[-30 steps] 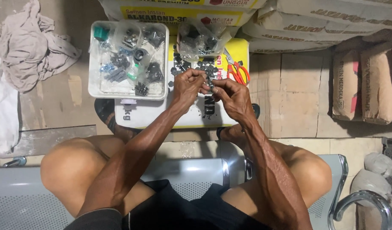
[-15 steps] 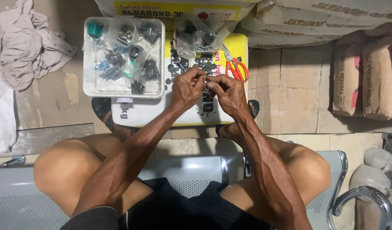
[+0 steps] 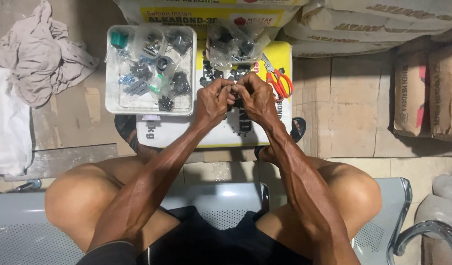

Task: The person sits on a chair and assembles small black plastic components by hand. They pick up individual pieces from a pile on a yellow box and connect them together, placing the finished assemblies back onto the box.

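My left hand (image 3: 213, 99) and my right hand (image 3: 255, 97) meet fingertip to fingertip over a yellow and white sack (image 3: 186, 130) lying flat in front of my knees. Both pinch a small dark part (image 3: 234, 88) between them; most of it is hidden by the fingers. Loose small black parts (image 3: 209, 73) lie on the sack just beyond my hands. A clear plastic bag of black parts (image 3: 233, 44) sits behind them. Orange-handled scissors (image 3: 277, 81) rest on the sack right of my right hand.
A white tray (image 3: 110, 93) holds several small bags of dark and blue hardware, left of my hands. A crumpled grey cloth (image 3: 37, 59) lies far left. Stacked sacks (image 3: 422, 88) line the back and right. I sit on a perforated metal bench (image 3: 221, 196).
Both hands stay pressed together on the small part; the fingers have shifted slightly, and the view has tilted a little so the tray and sack sit lower in frame.
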